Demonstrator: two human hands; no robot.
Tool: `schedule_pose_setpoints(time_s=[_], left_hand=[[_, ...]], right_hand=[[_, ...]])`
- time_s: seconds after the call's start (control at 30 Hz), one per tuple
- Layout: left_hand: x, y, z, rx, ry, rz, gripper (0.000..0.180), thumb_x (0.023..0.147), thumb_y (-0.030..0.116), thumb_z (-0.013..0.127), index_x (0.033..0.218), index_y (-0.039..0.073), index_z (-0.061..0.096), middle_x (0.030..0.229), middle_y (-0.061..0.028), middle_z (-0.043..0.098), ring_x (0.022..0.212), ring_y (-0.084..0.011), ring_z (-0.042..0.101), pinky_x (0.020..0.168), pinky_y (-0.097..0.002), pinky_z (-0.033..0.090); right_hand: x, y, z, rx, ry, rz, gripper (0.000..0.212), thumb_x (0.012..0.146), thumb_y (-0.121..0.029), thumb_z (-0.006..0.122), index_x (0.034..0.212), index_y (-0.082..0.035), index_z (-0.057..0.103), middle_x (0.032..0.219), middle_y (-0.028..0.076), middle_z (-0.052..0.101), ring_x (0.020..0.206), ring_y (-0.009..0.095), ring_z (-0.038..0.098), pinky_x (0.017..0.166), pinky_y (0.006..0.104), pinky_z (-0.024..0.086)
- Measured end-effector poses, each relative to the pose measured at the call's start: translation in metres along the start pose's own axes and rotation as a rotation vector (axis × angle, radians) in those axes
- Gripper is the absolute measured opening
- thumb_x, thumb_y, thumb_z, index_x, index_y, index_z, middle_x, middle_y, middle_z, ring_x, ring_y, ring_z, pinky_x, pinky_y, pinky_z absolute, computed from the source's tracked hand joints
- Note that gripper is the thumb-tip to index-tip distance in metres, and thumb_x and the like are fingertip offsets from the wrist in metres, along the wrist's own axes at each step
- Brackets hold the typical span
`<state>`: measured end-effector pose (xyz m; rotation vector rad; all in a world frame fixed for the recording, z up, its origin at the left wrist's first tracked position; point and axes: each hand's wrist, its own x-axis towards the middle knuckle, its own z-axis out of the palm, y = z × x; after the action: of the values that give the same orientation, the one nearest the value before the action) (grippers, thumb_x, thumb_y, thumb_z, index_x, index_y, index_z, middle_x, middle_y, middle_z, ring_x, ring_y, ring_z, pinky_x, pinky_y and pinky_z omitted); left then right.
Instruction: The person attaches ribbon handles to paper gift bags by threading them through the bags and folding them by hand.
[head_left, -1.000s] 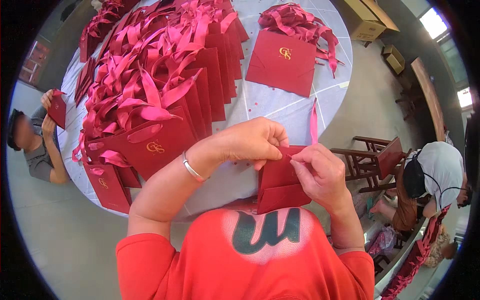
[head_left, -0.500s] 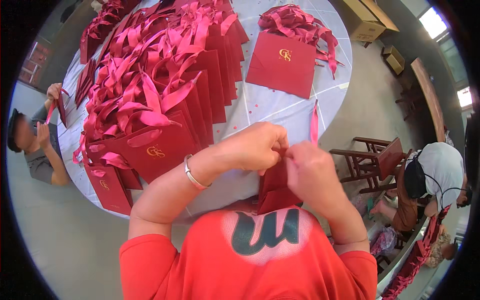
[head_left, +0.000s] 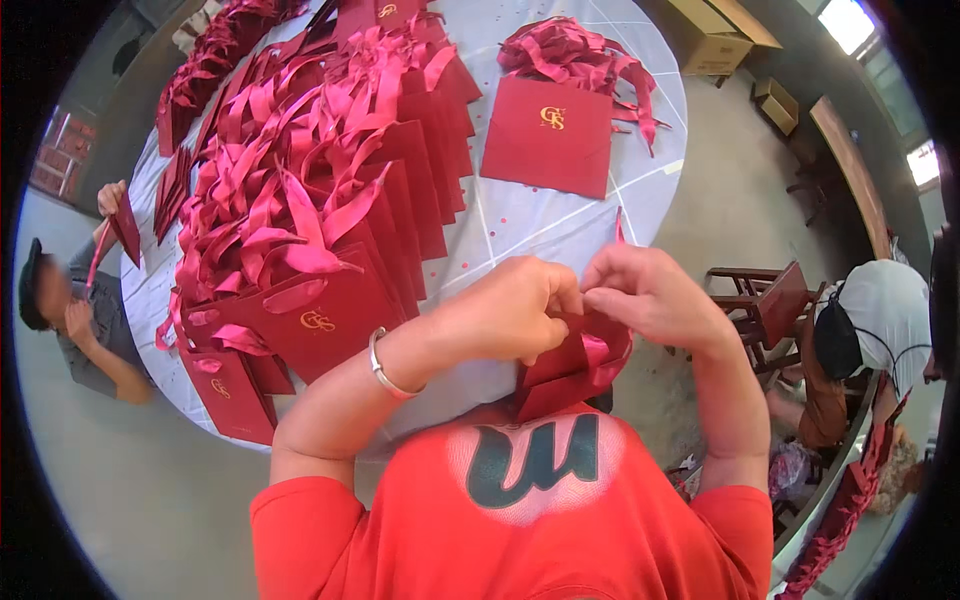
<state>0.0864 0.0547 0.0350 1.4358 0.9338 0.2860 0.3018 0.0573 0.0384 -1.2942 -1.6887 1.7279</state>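
Note:
A dark red paper gift bag (head_left: 552, 372) stands against my front at the table's near edge, partly covered by my hands. My left hand (head_left: 528, 308), a silver bangle on its wrist, is closed at the bag's top edge. To its right, my right hand (head_left: 645, 292) has thumb and fingers pinched on a pink ribbon, whose tip (head_left: 619, 226) pokes up behind the fingers. More pink ribbon (head_left: 595, 352) hangs on the bag just under the hands. Exactly where the ribbon meets the bag is hidden.
Rows of red bags (head_left: 330, 320) with pink ribbon handles fill the table's left. Flat red bags (head_left: 548, 135) with bunched ribbons lie at the far right of the white tablecloth (head_left: 510, 225). Another person (head_left: 90, 320) holds a bag at left; wooden chairs (head_left: 765, 305) stand at right.
My right hand has moved up and right and turned, and less ribbon sticks up beyond it. Pink ribbon now shows below the hands. The person at left has lowered one hand.

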Motion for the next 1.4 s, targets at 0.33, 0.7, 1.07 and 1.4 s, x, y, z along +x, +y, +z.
schedule_pose_setpoints(time_s=[0.33,0.7,1.07,1.4], left_hand=[[-0.009,0.011,0.002,0.084,0.075,0.037,0.009,0.077,-0.005,0.062,0.086,-0.003,0.059,0.071,-0.0057,0.063,0.056,-0.0091,0.059,0.047,-0.0259,0.045],[0.003,-0.01,-0.002,0.208,0.078,0.252,0.014,0.072,0.003,0.063,0.083,-0.005,0.059,0.067,-0.0145,0.064,0.064,-0.0173,0.062,0.059,-0.033,0.048],[0.001,-0.003,-0.009,0.185,0.056,0.062,0.016,0.074,0.002,0.06,0.089,-0.004,0.06,0.076,-0.0177,0.067,0.076,-0.0228,0.067,0.068,-0.0354,0.051],[0.002,-0.016,-0.006,0.484,0.288,0.193,0.026,0.076,0.004,0.066,0.1,-0.005,0.06,0.094,-0.0213,0.069,0.092,-0.0318,0.068,0.081,-0.0383,0.053]], right_hand=[[0.037,-0.006,-0.009,0.11,-0.408,0.295,0.018,0.071,-0.004,0.067,0.089,-0.003,0.066,0.067,-0.004,0.054,0.055,0.005,0.045,0.048,0.0226,0.031],[0.084,0.026,-0.02,0.007,0.338,-0.188,0.015,0.079,0.004,0.071,0.089,-0.001,0.062,0.075,0.005,0.066,0.063,0.009,0.062,0.053,0.0226,0.047],[0.051,0.024,-0.023,-0.493,0.819,-0.468,0.017,0.083,-0.014,0.074,0.087,0.001,0.066,0.077,0.009,0.068,0.068,0.014,0.063,0.062,0.0298,0.05],[-0.024,0.066,-0.009,-0.056,0.519,-0.009,0.021,0.091,-0.018,0.071,0.081,0.0,0.066,0.069,-0.003,0.061,0.063,0.003,0.052,0.054,0.0214,0.041]])
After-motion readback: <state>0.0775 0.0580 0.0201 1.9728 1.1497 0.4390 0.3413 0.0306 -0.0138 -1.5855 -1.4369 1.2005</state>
